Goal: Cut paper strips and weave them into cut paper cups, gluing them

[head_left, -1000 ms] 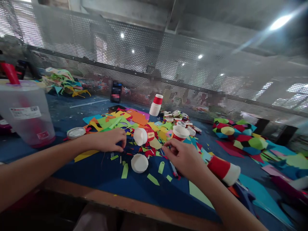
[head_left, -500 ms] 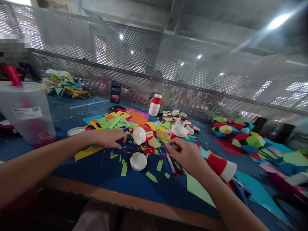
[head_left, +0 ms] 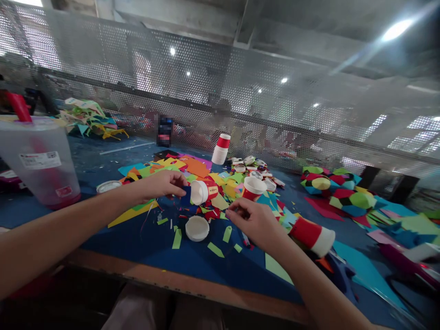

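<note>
My left hand [head_left: 171, 184] pinches a small piece of dark blue paper [head_left: 186, 195], raised just left of a paper cup lying on its side [head_left: 198, 192]. My right hand [head_left: 249, 219] is closed, thumb against curled fingertips; whatever it may hold is too small to make out. Behind that hand stands an upright red-and-white paper cup [head_left: 253, 187]. Between the hands, nearer the table edge, sits a shallow white cup piece [head_left: 197, 229] with its hollow side up. Cut green slips [head_left: 215, 250] lie around it, and a pen [head_left: 245, 239] shows partly below my right hand.
Coloured paper scraps [head_left: 165, 170] cover the table's middle. A stack of cups [head_left: 221, 149] stands behind them. At left is a large plastic drink cup [head_left: 41, 160]. Another red-and-white cup [head_left: 312, 236] lies by my right forearm, with patchwork paper balls [head_left: 352, 201] beyond.
My left hand has risen slightly and now shows the blue paper in its fingers. My right hand has moved left, away from the pen.
</note>
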Motion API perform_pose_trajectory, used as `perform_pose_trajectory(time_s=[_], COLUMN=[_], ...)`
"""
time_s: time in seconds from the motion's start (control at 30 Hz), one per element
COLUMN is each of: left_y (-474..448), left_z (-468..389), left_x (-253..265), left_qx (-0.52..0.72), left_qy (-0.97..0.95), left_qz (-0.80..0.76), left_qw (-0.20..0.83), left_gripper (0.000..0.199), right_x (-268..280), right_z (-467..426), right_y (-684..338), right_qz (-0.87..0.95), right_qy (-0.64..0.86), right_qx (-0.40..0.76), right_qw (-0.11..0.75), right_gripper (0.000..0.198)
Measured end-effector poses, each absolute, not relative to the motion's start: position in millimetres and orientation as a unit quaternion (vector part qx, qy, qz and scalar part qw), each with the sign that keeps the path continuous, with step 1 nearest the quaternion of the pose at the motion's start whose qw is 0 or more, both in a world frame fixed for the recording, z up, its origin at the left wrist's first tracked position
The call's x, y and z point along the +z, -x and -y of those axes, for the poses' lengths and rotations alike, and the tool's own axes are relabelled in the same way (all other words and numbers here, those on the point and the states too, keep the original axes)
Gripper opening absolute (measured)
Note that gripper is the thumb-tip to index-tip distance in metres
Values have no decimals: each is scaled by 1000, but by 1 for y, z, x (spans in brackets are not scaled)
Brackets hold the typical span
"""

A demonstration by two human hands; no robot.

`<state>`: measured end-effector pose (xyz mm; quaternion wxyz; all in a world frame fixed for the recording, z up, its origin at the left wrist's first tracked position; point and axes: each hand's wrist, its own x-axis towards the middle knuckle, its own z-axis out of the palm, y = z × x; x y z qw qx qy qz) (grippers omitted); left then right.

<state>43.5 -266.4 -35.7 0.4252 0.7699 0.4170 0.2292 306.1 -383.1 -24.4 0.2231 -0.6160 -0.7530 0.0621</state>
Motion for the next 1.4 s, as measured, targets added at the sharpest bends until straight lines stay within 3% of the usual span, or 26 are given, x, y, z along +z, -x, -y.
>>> perform_pose_trajectory(time_s=[0.13,0.3,0.47,0.63,0.8,0.93,1.17,1.4], left_y=[-43,-39,-42,-49,-58,-59,-65,-73], left_z=[269,270,272,277,287,290,296,306], left_x=[-35,-30,-30,-37,-37,-38,-33,-26], left_qx=[256,299,314,320,330,343,356,366], left_qy=[-732,-700,-671,-679,-691,-692,-666,-650], left_qz=[-434,-449,-448,-436,-413,-396,-388,-392], left_qw=[459,468,501,496,494,497,528,539], left_gripper=[37,33,27,22,29,29,25,19], right_x=[-22,-27,-33,-33,-41,-41,-44,-53], right_z=[379,367,366,373,376,380,382,378], right_y=[-317,-349,-356,-343,-339,-345,-334,-322], right_qz=[737,684,665,670,668,677,668,625], right_qy=[649,720,742,740,741,734,743,777], right_qx=[18,-21,-25,-15,-25,-19,-36,-56], right_qw=[186,114,82,57,60,53,15,61], right_gripper=[15,42,38,48,38,42,12,21])
